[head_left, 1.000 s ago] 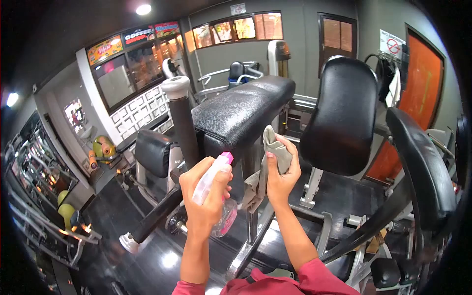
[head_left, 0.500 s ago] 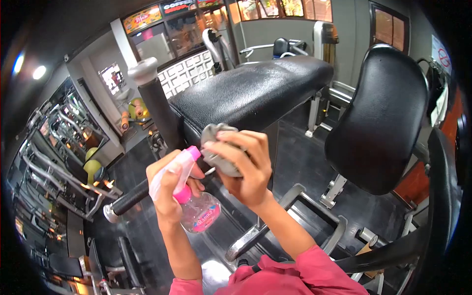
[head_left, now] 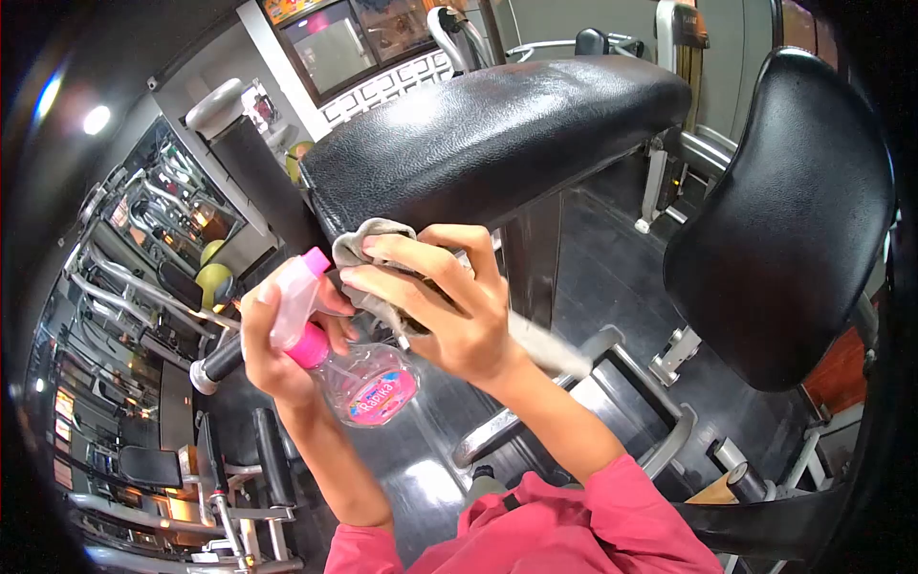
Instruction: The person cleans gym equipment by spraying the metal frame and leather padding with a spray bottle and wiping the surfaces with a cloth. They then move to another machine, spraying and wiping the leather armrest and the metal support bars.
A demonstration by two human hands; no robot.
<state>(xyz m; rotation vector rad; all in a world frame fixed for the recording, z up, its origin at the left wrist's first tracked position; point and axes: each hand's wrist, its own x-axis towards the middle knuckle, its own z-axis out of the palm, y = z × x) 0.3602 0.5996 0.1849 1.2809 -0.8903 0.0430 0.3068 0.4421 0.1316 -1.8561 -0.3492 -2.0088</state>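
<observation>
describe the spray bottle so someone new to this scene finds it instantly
Start at the big black padded bench across the top. Just below its near end, the left hand grips a spray bottle: clear plastic, pink collar and label, unlike the grey cloth in the right hand.

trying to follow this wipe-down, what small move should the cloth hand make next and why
Probably slide the right hand along the black padded bench cushion: its crumpled grey cloth is pressed only at the pad's near edge, while the left hand holds the clear pink-capped spray bottle aside.
</observation>
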